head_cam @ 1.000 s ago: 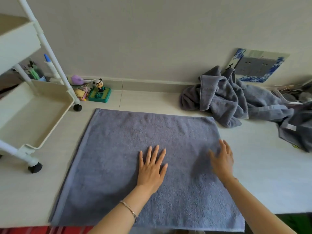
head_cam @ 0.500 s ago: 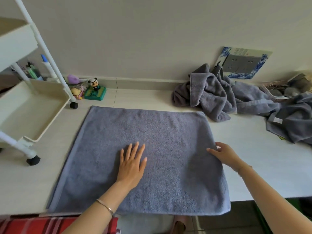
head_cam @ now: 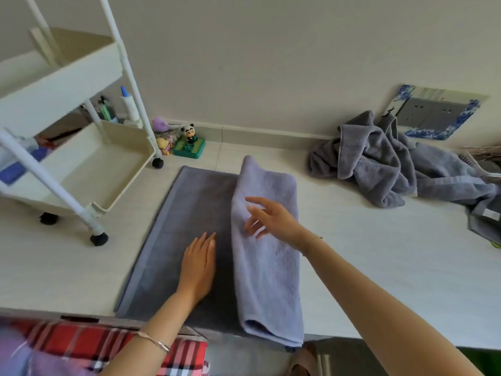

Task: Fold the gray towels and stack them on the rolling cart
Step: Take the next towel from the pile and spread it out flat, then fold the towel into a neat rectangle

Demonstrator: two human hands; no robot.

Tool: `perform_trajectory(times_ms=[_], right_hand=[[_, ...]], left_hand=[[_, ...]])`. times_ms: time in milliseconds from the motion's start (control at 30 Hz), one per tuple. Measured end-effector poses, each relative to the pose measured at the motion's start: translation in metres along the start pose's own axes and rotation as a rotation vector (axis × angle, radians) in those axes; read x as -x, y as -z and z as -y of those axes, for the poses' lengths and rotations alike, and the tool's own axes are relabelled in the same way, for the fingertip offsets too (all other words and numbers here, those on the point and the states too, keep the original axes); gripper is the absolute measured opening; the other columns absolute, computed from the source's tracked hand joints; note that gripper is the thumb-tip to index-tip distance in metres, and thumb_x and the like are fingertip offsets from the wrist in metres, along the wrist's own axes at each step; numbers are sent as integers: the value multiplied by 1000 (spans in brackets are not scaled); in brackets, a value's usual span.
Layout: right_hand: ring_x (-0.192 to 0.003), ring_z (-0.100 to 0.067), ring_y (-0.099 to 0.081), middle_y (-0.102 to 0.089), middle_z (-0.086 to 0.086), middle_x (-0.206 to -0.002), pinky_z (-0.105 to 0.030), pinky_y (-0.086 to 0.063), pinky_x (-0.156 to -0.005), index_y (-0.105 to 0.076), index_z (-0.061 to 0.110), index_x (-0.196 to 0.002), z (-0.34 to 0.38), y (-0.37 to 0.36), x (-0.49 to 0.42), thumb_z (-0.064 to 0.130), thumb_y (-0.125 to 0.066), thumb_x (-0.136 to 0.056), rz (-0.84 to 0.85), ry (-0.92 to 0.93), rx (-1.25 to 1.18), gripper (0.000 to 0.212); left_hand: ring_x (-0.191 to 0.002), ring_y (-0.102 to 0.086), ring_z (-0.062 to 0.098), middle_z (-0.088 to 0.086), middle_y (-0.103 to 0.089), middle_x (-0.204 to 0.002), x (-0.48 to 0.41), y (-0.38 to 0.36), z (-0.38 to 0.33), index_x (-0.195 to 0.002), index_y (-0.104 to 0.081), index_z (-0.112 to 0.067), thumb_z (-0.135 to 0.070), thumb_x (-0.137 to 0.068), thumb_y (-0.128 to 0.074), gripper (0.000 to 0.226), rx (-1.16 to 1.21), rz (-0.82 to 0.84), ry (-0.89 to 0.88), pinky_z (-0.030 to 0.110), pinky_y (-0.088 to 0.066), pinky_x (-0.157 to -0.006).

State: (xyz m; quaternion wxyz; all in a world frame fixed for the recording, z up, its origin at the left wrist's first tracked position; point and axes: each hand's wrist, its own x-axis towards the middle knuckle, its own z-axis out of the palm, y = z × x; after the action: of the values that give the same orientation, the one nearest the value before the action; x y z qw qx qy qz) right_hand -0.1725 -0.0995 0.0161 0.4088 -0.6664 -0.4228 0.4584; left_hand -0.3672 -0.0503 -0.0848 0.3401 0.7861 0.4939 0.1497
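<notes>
Pale bench [head_cam: 366,280] under everything. Off the towel's left edge and well apart from it, a white rolling cart [head_cam: 81,169], lower tray open toward the towel.

Gray towel [head_cam: 187,213] spread flat at the front of the bench, near end reaching past the front rim. Right-hand part turned over into a long flap [head_cam: 268,272], lighter in tone, lying on the towel's middle. Long axis of towel and flap alike: from the near rim straight away toward the wall.

Beyond the towel's far right corner, apart from it, a heap of unfolded gray towels [head_cam: 379,169].

Left hand [head_cam: 198,264] flat on the single layer just left of the flap's edge: palm down, fingers straight and together, pressing, gripping nothing. Right hand [head_cam: 273,221] stretched across the flap's far half, fingers spread and loose, holding nothing; touching the cloth or just above it, hard to tell through the blur.

Uncovered strip of towel lying to the left of both hands, so left hand the nearer. Likely next: lifting that left border and bringing it rightward over the flap.

Beyond the towel's far left corner, a small panda figure [head_cam: 189,132].
</notes>
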Motion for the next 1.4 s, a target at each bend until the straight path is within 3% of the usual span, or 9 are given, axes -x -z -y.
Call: perform_trajectory(times_ms=[100,200,400,733,933,1033,1200,1333,1400], right_hand=[[-92,-14,-60,-67,-3,-105,-34,-51,-87,-60,18,-120,-31,-3,-19,26,-49,-97,-155,-26,326,27],[-113,-20,-53,-58,-3,-122,-33,-41,-99,-61,16,-121,-60,3,-23,32,-46,-98,-199,16,626,31],[-116,-23,-46,-51,2,-126,-33,-37,-99,-54,24,-128,-85,20,-14,40,-39,-99,-128,112,998,37],[-78,-16,-58,-61,4,-85,-26,-42,-63,-67,20,-91,-80,55,41,48,-49,-92,-135,-166,1095,33],[-67,-12,-58,-58,9,-62,-26,-49,-65,-63,26,-65,-86,68,67,49,-62,-85,58,-294,952,30],[-82,-13,-58,-62,6,-84,-32,-51,-77,-68,27,-83,-95,83,68,43,-67,-83,-80,-124,849,16],[-127,-20,-36,-48,3,-129,-34,-25,-108,-46,25,-135,-113,113,56,45,-60,-88,-179,-107,911,53],[-96,-15,-43,-50,6,-92,-27,-33,-87,-57,32,-88,-113,137,44,44,-68,-82,-51,-162,967,16],[-70,-10,-39,-42,10,-67,-25,-31,-66,-47,24,-64,-98,156,44,38,-74,-79,152,-174,789,33]], left_hand=[[-135,-37,20,5,-51,-138,7,15,1,-131,-55,-15,-40,-102,-17,54,215,-54,77,35,-25,-114],[-127,-42,21,3,-56,-132,11,28,-1,-126,-60,-16,-43,-101,-23,51,36,-33,74,33,-30,-107],[-140,-19,21,-5,-18,-157,10,22,-18,-147,-30,-24,-58,-96,-24,62,-405,212,65,36,-18,-113],[-147,4,22,-4,5,-160,-40,-14,-59,-152,-11,-28,-82,-76,-36,96,-539,417,-147,39,2,-119],[-147,3,18,-6,2,-160,-58,-28,-73,-150,-19,-33,-75,-78,-47,88,-514,533,-353,40,3,-118],[-146,-8,17,-4,-10,-159,-58,-25,-71,-147,-28,-31,-67,-80,-53,80,-475,516,-422,37,-5,-117],[-115,-44,17,-4,-52,-120,-55,-8,-66,-118,-54,-22,-54,-81,-64,50,-461,386,-434,30,-34,-94],[-94,-55,11,-7,-61,-97,-61,12,-71,-98,-63,-24,-40,-81,-71,24,-304,644,-218,23,-40,-75],[-88,-59,9,-9,-66,-91,-66,29,-84,-87,-65,-29,-40,-78,-74,16,-219,846,-143,20,-44,-76]])
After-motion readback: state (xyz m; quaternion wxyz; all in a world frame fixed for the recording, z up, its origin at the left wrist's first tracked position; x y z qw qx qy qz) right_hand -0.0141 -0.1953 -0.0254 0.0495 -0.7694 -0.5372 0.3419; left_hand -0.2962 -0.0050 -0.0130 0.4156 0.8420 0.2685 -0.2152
